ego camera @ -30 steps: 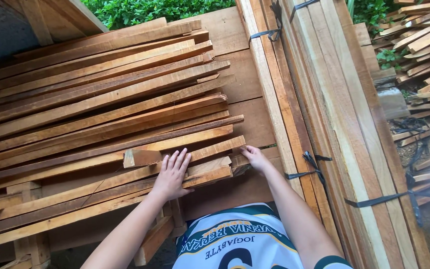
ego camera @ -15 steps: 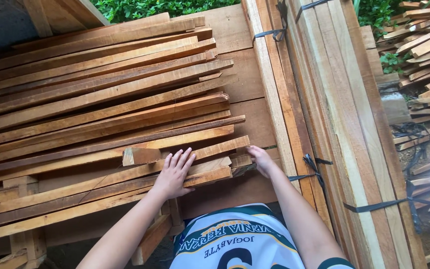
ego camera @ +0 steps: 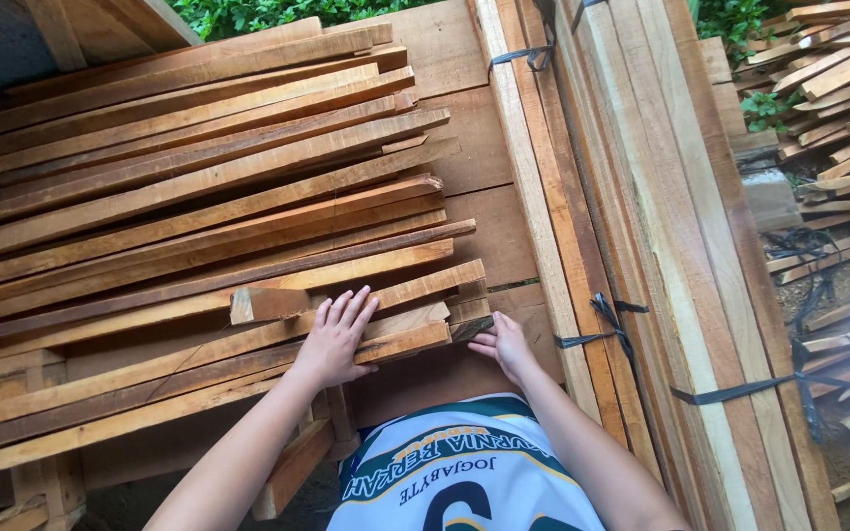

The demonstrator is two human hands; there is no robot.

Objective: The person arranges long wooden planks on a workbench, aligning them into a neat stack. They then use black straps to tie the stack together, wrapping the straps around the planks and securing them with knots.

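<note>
My left hand (ego camera: 334, 339) lies flat, fingers spread, on the wooden slats (ego camera: 199, 216); my right hand (ego camera: 504, 344), fingers loosely curled, touches their cut ends.

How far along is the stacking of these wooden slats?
Done: a loose pile of slats already lies on the boards, and strapped bundles sit alongside. In hand: the left hand lies flat on the nearest slats, the right hand at their ends. Left: the slat ends remain uneven and unstrapped.
</note>
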